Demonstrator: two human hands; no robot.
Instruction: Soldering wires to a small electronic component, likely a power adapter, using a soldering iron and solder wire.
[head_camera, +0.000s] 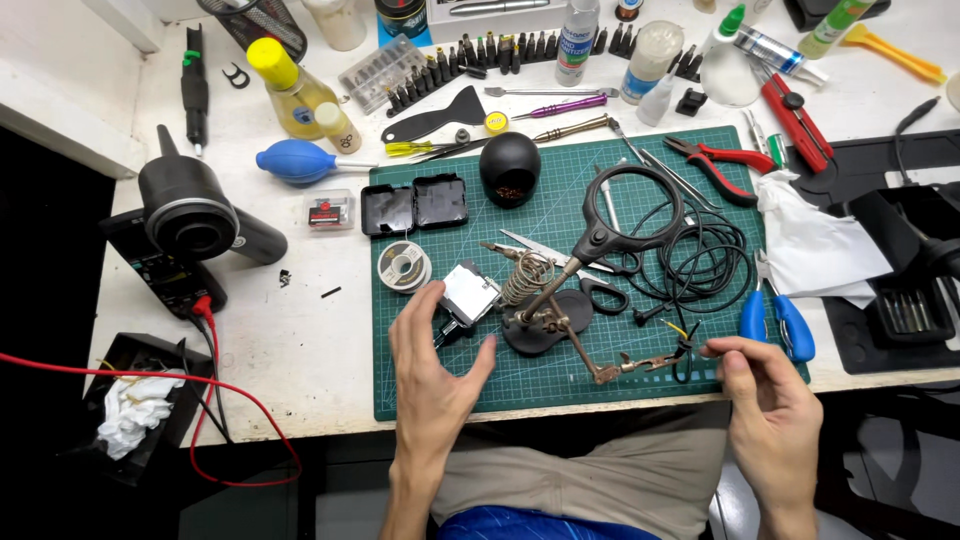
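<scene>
**Steadying a thin wire at the clip stand**

Head view: the right hand (775, 410) is pinching the end of a thin black wire (690, 345) between thumb and forefinger, just beside the small clip (650, 362) at the tip of the jointed metal stand (560, 320). The left hand (432, 365) is hovering open over the green cutting mat (450, 390), fingers spread and holding nothing, its fingertips reaching toward a small silver box-shaped part (468, 293) just above them.

To do this well, the pinch is looking best kept light and close to the clip, so the fine wire is not bending or slipping out of the clamp. The open hand would do well to be bracing the heavy round base of the stand, which is lying between the two hands, so the arm is not swinging.

The wire is looking soft and rubbery, running up into a loose coil of black cable (700, 260) above the right hand. The stand is showing dull brass joints, a springy wire coil and a round magnifying lens (635, 205). Blue-handled pliers (778, 325) are resting just above the right hand, beside crumpled white tissue (815, 245). A small spool of solder (403, 266) is sitting above the left hand. The mat is matte, gridded and slightly worn.
</scene>
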